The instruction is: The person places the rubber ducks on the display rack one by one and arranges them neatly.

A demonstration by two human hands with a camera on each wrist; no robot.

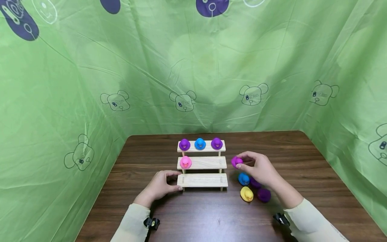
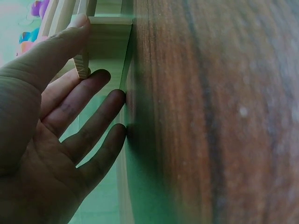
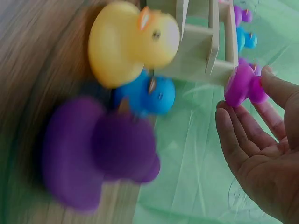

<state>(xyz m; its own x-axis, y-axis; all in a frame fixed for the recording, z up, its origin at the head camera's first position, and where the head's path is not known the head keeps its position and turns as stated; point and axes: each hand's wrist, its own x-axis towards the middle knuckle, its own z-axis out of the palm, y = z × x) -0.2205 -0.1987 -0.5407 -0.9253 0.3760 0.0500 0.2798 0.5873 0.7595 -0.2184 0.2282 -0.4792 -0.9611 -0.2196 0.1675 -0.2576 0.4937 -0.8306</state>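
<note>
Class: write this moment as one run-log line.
left hand: holds bottom shelf | right hand: holds magenta duck | top shelf: purple duck, blue duck, purple duck | middle shelf: pink duck | table: four ducks

From here, the right grip [image 1: 260, 168] hides part of one purple duck [image 1: 255, 184]; my right wrist view blurs the nearest duck [image 3: 100, 154], my left crops the rack [image 2: 110, 44] at the top, and I can't read the curtain lettering [image 1: 254, 95].
</note>
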